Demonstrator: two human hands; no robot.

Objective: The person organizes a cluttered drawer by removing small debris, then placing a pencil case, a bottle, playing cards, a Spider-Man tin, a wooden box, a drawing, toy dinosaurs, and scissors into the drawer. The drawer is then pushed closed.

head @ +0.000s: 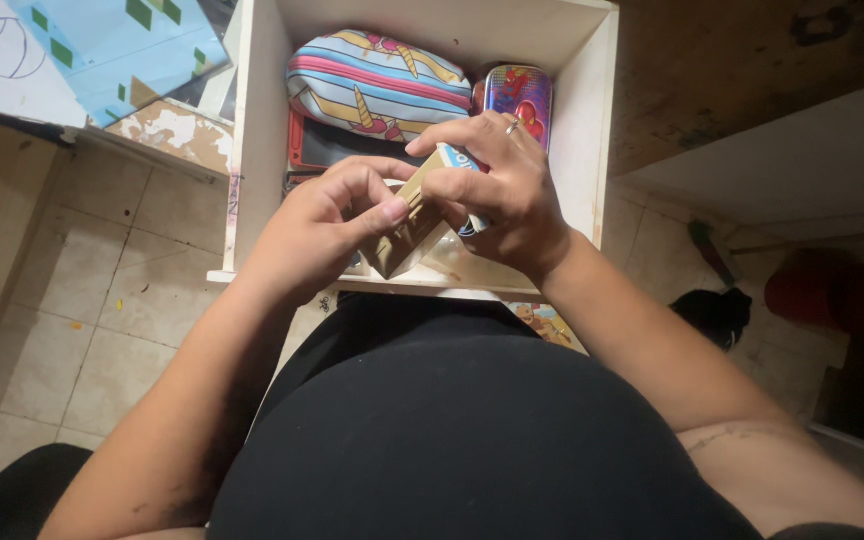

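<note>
Two bare hands meet over an open white drawer, both closed on one small tan cardboard box. The left hand curls its fingers around the box's near side, with the thumb pressed flat along its top edge. The right hand grips the far end from above, fingers bent over it, and a ring shows on one finger. A bit of blue and white packaging peeks out under the right hand's fingers; whether it is part of the box or a separate thing cannot be told. The box is held tilted, just above the front edge of the drawer and close to the person's body.

Behind the hands, inside the drawer, a striped pencil case with a unicorn pattern lies across the back, and a shiny purple and red tin case stands just beside it on the right. A dark flat thing lies under the pencil case, mostly hidden. Pale floor tiles show to the left of the drawer, and blue paper with green shapes lies at the upper left.
</note>
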